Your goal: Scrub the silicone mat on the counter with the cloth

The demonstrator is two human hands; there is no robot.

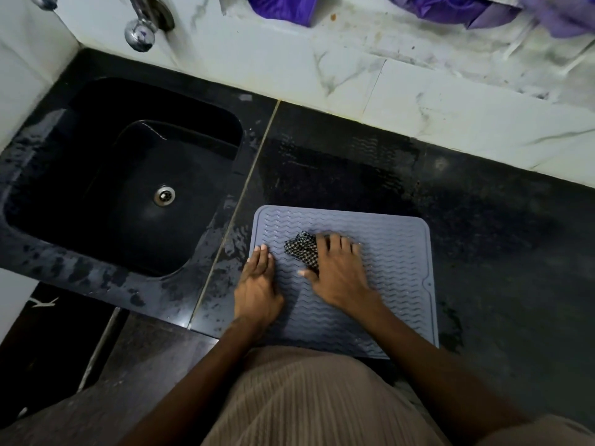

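Observation:
A grey silicone mat (396, 268) with a wavy ribbed pattern lies flat on the black counter (499, 236), near its front edge. A black-and-white checked cloth (299, 247) is bunched up on the mat's middle. My right hand (338, 272) presses down on the cloth, fingers spread over it and blurred. My left hand (257, 284) lies flat on the mat's left edge, palm down, fingers together and pointing away from me, holding nothing.
A black sink (128, 175) with a metal drain (164, 195) is set into the counter left of the mat. A chrome tap (141, 30) sticks out of the white marble wall above it. Purple items (450, 8) hang at the top. The counter around the mat looks wet.

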